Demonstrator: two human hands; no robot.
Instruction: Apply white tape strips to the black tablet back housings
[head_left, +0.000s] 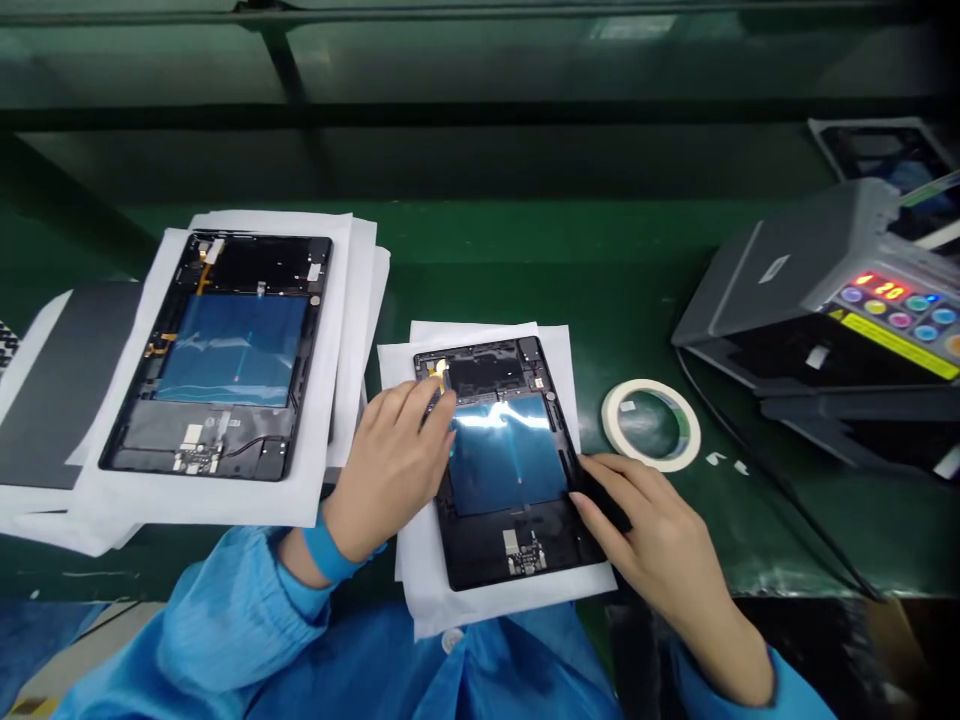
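An opened tablet (480, 550), black-framed with a shiny blue-filmed battery (510, 465), lies on white paper sheets (431, 610) in front of me. My left hand (394, 460) bends over its upper left edge, fingertips drawn together beside a small yellow-and-white flex cable piece (439, 369). Whatever those fingertips pinch, if anything, is hidden. Against the tablet's right edge rests my right hand (652, 530), its fingers stretched and the thumb apart from the index finger. A small circuit board (525, 555) shows at the tablet's lower end.
Left of me, another opened tablet (247, 430) lies on stacked white sheets (341, 330), beside a dark grey sheet (71, 390). To the right are a roll of cream tape (611, 425), small white scraps (716, 458), a black cable (780, 485) and a grey machine (795, 250) with a lit red display.
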